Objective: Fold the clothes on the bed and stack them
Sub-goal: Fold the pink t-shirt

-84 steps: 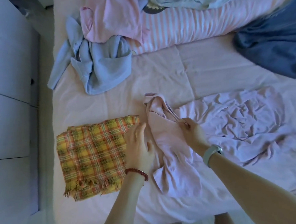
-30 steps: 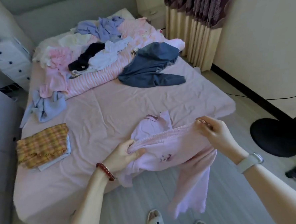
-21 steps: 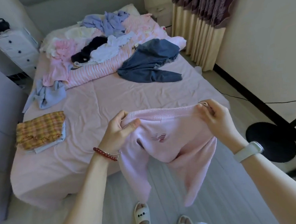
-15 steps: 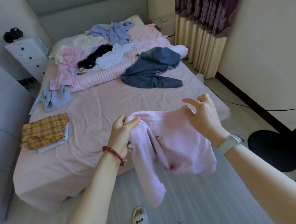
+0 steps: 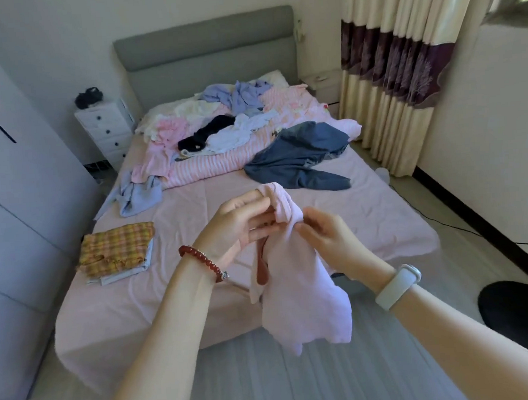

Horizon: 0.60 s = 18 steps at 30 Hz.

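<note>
The person holds a soft pale pink knit garment [image 5: 295,278] in the air at the centre of the frame, in front of the near edge of the pink-sheeted bed [image 5: 195,210]. The left hand [image 5: 239,226] grips the bunched top of the garment, fingers curled round the fabric at its highest point. The right hand [image 5: 327,239] sits just right of that bunch, fingertips touching the cloth; whether it pinches the fabric or only steadies it cannot be told.

The garment hangs with its long axis vertical, running from the bunched top between the hands down to a loose hem at lower centre, below both wrists. Both hands sit at the top end, so the free length lies beneath them. The left hand carries the weight. To fold, the garment probably needs spreading flat on the bare sheet directly behind it, which lies beyond the hands toward the upper part of the frame.

The stack stands at centre left on the bed: a folded yellow-and-red plaid cloth [image 5: 117,249] lying on top of a folded pale blue-grey item [image 5: 128,271]. It is well apart from the hands, on the left hand's side.

No containers are in use. Unfolded clothes remain in the upper half of the frame: a crumpled light blue garment [image 5: 138,195], dark blue jeans [image 5: 300,157], and a mixed pile of clothes [image 5: 230,124] near the grey headboard [image 5: 204,49].
</note>
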Each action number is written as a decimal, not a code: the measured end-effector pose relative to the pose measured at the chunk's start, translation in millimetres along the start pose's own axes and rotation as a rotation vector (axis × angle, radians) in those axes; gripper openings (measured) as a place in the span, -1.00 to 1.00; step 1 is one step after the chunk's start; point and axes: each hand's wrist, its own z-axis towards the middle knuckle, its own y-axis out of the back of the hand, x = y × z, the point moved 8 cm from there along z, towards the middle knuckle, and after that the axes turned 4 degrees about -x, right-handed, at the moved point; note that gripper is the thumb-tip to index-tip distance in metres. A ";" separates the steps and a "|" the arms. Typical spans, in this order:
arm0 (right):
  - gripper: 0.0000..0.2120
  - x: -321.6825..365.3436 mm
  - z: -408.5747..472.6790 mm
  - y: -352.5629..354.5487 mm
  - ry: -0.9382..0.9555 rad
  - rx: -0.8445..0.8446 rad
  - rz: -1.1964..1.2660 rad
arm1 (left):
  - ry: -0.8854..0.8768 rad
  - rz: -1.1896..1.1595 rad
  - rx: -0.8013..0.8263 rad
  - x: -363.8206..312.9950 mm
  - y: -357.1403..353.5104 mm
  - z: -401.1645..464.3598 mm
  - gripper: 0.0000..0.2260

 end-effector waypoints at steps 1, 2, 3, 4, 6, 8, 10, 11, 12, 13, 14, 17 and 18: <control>-0.71 5.8 5.5 3.1 0.007 -0.003 -0.002 | -0.047 0.077 -0.039 -5.5 7.9 0.3 -0.80; -0.74 11.1 12.0 7.6 0.013 -0.012 0.024 | -0.104 0.152 -0.115 -11.0 18.9 -0.1 -0.81; -0.79 18.5 17.8 12.6 0.017 -0.016 0.060 | -0.167 0.217 -0.223 -14.6 34.1 -2.2 -0.84; -0.83 26.1 23.4 16.7 0.021 -0.012 0.103 | -0.216 0.270 -0.322 -15.8 47.5 -6.4 -0.88; -0.83 41.4 32.0 20.3 0.021 0.018 0.186 | -0.216 0.374 -0.336 -0.8 55.0 -9.6 -0.51; -0.83 57.4 38.2 19.3 0.057 0.059 0.221 | -0.153 0.416 -0.130 25.6 34.4 -6.8 -0.34; -0.81 69.4 41.2 17.6 0.098 0.086 0.218 | -0.077 0.523 -0.065 50.4 26.2 -2.1 -0.51; -0.79 71.9 42.5 20.3 0.109 0.073 0.222 | -0.012 0.576 -0.097 57.6 32.6 -0.1 -0.64; -0.81 72.3 43.6 25.4 0.118 0.041 0.232 | 0.042 0.608 -0.144 61.6 43.9 0.5 -0.69; -0.84 69.9 44.5 32.3 0.118 -0.001 0.225 | 0.068 0.626 -0.194 64.2 58.4 0.8 -0.68; -0.87 62.6 45.8 39.5 0.103 -0.042 0.199 | 0.070 0.628 -0.232 63.9 70.2 -0.2 -0.65; -0.79 24.9 44.4 49.9 -0.036 -0.069 0.145 | -0.005 0.675 -0.262 55.2 85.2 -1.2 -0.72; -0.74 9.3 40.5 49.6 -0.088 -0.045 0.157 | -0.037 0.680 -0.264 52.4 84.6 -1.0 -0.74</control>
